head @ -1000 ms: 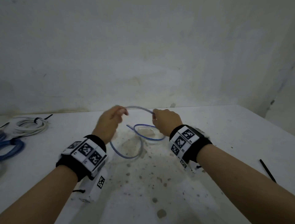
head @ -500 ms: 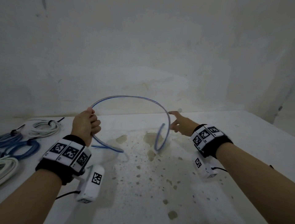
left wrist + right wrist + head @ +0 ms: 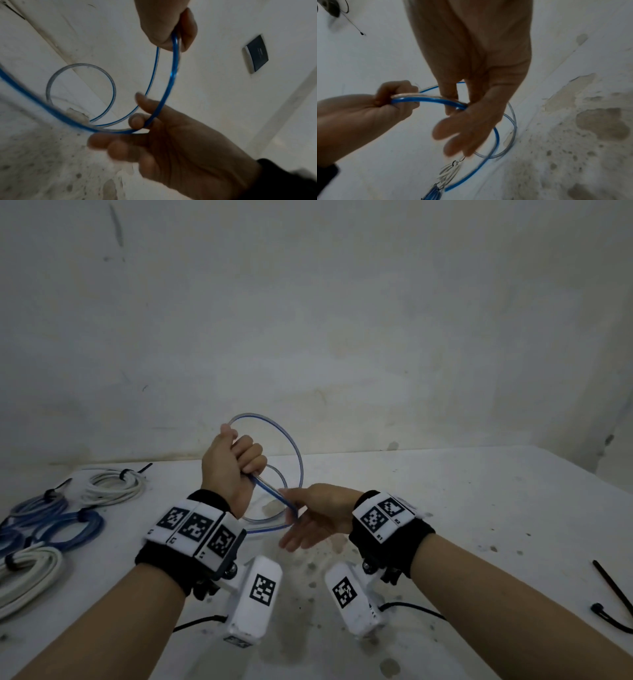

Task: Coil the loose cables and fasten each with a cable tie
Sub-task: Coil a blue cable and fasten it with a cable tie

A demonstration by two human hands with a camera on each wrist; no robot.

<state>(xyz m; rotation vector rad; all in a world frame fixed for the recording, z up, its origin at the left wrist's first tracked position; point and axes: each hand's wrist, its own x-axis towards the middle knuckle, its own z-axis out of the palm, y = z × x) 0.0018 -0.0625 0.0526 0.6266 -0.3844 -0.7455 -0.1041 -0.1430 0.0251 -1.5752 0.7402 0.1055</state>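
My left hand (image 3: 233, 463) is a raised fist, fingers curled round the gathered turns of the clear blue-striped cable (image 3: 294, 450), held above the table (image 3: 479, 508) just in front of the wall (image 3: 342, 320). The coil stands roughly upright: one large loop arcs up and over from the top of my fist, swings right and drops, while a smaller loop (image 3: 279, 474) hangs behind it. The lower strands sweep down towards the tabletop and curve back under my wrist.

My right hand (image 3: 318, 515) sits just below and to the right, palm turned inward, fingers mostly straight and spread. In the left wrist view the cable (image 3: 164, 94) runs between its thumb and forefinger, a light pinch rather than a grasp.

The table is white and badly worn, with flaked, stained patches in front of me. At its far left lie finished bundles: white coiled cables (image 3: 113, 487) and blue coiled cables (image 3: 65, 525), each cinched with a black tie. Loose black cable ties (image 3: 613, 590) lie at the right edge. The wall is plain, scuffed white plaster.
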